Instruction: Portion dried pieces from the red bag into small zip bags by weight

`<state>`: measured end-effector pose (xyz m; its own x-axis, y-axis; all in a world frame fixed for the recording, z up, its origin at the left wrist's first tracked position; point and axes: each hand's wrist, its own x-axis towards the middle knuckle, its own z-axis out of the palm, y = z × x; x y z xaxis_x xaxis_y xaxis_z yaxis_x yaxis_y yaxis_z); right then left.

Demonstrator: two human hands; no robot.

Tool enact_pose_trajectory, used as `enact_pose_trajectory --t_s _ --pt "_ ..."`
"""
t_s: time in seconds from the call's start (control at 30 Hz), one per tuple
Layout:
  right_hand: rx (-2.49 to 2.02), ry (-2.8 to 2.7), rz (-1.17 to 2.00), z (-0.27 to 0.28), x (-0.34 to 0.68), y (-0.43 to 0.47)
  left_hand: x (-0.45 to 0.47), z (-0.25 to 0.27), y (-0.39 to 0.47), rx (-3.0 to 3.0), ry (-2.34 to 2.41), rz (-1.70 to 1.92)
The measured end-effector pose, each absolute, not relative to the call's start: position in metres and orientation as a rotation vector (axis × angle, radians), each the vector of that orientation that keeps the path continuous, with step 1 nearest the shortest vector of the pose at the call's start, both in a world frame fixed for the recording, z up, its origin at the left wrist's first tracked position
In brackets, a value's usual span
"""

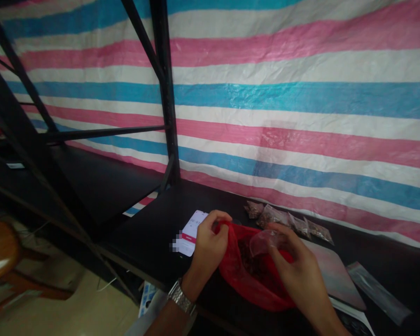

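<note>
A red plastic bag (238, 280) stands gaping on the black table, with dark brown bits (250, 263) inside. My left hand (212, 238), with a metal watch on its wrist, pinches the bag's left rim. Over the bag's mouth, my right hand (296, 261) grips a small clear plastic cup (261, 242), tilted down toward the bits; whether the cup holds anything cannot be made out. Behind the bag lie several small clear packets (273, 215) filled with brownish pieces. To the right, partly behind my right hand, is a flat-topped kitchen scale (336, 273).
A lit phone (192, 228) lies left of the bag. Clear empty plastic bags (378, 291) rest right of the scale. A black metal frame post (166, 93) rises at the table's back, before a striped plastic sheet (301, 102). A wooden stool (3, 252) stands at lower left.
</note>
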<state>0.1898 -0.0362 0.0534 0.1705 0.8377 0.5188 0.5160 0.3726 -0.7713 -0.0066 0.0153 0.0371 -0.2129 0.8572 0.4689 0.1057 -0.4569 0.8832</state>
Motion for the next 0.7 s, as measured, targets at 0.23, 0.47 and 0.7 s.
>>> enact_pose_trajectory --t_s 0.23,0.47,0.7 --pt "-1.311 -1.424 0.338 0.048 0.195 -0.047 0.003 0.044 0.014 1.534 1.14 1.764" --pt "-1.316 -1.504 0.306 0.049 0.201 -0.052 0.008 0.044 0.014 1.577 1.158 1.781" --pt "-1.354 -1.401 0.462 0.045 0.204 -0.048 0.011 0.045 0.013 1.597 1.194 1.799"
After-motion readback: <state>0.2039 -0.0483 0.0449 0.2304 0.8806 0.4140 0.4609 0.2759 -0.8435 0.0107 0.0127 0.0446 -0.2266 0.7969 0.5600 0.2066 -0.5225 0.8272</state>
